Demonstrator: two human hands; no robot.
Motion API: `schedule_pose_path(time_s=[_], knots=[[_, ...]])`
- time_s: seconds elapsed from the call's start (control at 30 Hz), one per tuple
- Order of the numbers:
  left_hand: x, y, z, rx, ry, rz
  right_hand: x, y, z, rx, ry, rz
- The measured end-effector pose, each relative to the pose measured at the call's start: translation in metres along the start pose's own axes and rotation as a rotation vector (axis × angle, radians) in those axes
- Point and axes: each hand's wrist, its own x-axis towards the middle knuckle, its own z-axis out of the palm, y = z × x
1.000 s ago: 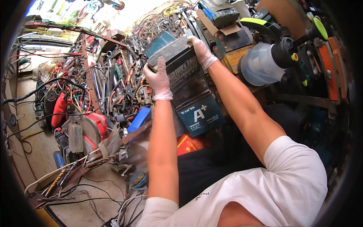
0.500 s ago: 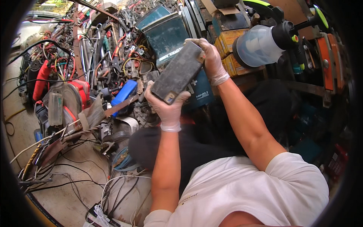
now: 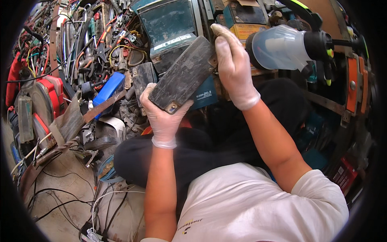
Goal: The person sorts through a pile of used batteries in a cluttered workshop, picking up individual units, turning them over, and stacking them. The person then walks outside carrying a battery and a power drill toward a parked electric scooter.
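Observation:
My gloved left hand (image 3: 163, 125) grips the lower end of a dark, scuffed, block-shaped battery (image 3: 183, 74), thumb on one side and fingers on the other. A metal terminal shows at its near corner. The block is held tilted, its far end up and to the right. Beside that far end, my gloved right hand (image 3: 238, 72) has its fingers stretched out and appears apart from the block. Beneath the block, part of a teal battery case (image 3: 205, 94) shows near my legs. A larger teal case (image 3: 167, 26) stands beyond it.
A translucent spray bottle (image 3: 278, 47) stands right of my right hand. To the left lie a blue block (image 3: 109, 90), a red-and-grey reel (image 3: 50, 94) and heaped tools and wires. Orange levels (image 3: 352, 84) stand at far right. Cables (image 3: 60, 201) cross the floor at lower left.
My right hand has come off the battery's far end, its fingers now straightened. My left hand still holds the block. The view has shifted, so the surroundings sit further left.

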Motion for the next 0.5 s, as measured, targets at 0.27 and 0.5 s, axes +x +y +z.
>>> schedule_pose_path(time_s=[0.27,0.5], knots=[[0.004,-0.004,-0.001,0.134,0.053,0.097,-0.050,-0.074,0.030,-0.509,-0.629,-0.259],[0.001,-0.005,0.000,-0.018,0.015,-0.056,-0.047,-0.073,0.015,-0.243,-0.511,-0.277]])
